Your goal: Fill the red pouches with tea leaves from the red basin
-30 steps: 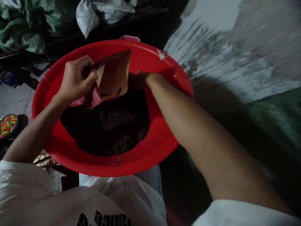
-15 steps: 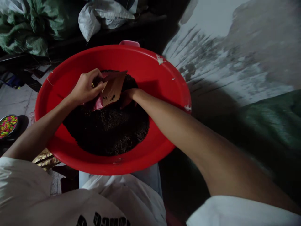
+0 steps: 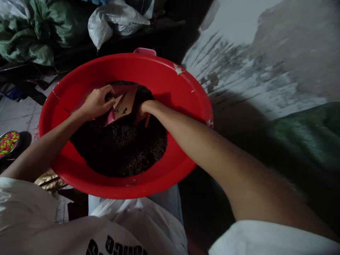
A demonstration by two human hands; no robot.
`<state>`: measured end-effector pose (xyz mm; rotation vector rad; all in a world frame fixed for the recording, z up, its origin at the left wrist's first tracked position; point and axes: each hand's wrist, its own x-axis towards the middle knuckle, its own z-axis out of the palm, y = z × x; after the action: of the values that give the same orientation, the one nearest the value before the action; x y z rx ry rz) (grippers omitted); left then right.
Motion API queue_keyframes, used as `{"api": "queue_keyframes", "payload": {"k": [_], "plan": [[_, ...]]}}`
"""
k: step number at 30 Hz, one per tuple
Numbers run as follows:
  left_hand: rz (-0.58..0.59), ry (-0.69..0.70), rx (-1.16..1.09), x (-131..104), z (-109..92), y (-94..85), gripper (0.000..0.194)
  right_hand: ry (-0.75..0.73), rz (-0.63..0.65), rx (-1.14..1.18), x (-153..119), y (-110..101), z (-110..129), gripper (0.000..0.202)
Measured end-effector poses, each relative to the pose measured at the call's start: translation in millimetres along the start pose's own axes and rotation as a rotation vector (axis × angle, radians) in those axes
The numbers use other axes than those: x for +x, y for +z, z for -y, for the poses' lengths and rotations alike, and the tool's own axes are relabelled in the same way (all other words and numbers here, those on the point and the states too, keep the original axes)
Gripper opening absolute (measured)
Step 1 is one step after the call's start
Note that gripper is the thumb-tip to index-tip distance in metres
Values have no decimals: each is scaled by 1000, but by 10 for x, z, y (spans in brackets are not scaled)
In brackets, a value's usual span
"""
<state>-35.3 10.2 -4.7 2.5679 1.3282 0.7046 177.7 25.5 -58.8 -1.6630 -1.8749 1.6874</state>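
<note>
A wide red plastic basin [image 3: 183, 88] takes up the middle of the view. Its bottom is covered with small dark, thin grains [image 3: 148, 159], perhaps loose tea or seeds. My left hand [image 3: 98, 102] grips a paper packet [image 3: 124, 103], pinkish-red outside and brown inside, held tilted with its mouth toward my right hand. A few dark bits stick to the packet's inner face. My right hand [image 3: 143, 112] reaches down into the grains just right of the packet; its fingers point downward, and their tips are partly hidden in the dark heap.
Left of the basin stands a round bowl [image 3: 9, 143] of bright pink, yellow and green pieces. Green sacks [image 3: 53, 24] and a white sack [image 3: 117, 19] lie on a dark shelf behind. A stained wall [image 3: 239, 63] and another green sack [image 3: 308, 131] are at the right. A pink handle [image 3: 145, 52] shows behind the rim.
My left hand and the packet have shifted slightly left and down. My right hand has turned a little, with more of its fingers showing above the grains.
</note>
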Motion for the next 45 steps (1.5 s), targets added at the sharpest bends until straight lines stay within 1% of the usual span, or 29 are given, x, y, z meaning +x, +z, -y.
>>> {"api": "queue_keyframes", "payload": {"k": [1,3,5,9,11,13,15,17,19,22,27,32,37,40,42,45], "plan": [[3,-1,0,0,6,5,11,54,31,-51,25,-13,-9,11],[10,-6,0,-1,17,17,9,128,83,-134,40,-55,-10,12],[29,-12,2,-4,27,34,7,145,116,-169,19,-121,7,20],[65,-20,39,-11,49,88,8,140,159,-211,-82,-311,65,19],[80,-24,63,-19,48,122,9,116,208,-167,-159,-418,97,23],[101,-30,66,-29,29,155,10,57,277,-96,-250,-507,127,30],[121,-30,57,-41,-7,182,10,-16,340,-54,-336,-563,152,34],[138,-21,62,-53,-52,198,11,-79,375,-42,-394,-583,169,35],[147,-8,77,-61,-93,200,13,-140,356,-13,-412,-575,176,35],[131,24,68,-63,-124,179,15,-198,280,56,-382,-544,175,33],[46,42,61,-37,-89,124,12,-288,178,193,-349,-471,196,21],[9,29,31,-23,-57,111,11,-349,128,306,-366,-422,231,10],[-6,35,10,-25,-58,110,12,-373,120,406,-311,-410,227,4],[-33,39,-4,-21,-47,106,14,-352,93,421,-272,-312,250,3],[-62,47,-9,-19,-38,104,15,-359,127,433,-268,-211,293,3],[-119,48,-21,-20,-34,93,14,-408,190,434,-313,-95,384,12]]}}
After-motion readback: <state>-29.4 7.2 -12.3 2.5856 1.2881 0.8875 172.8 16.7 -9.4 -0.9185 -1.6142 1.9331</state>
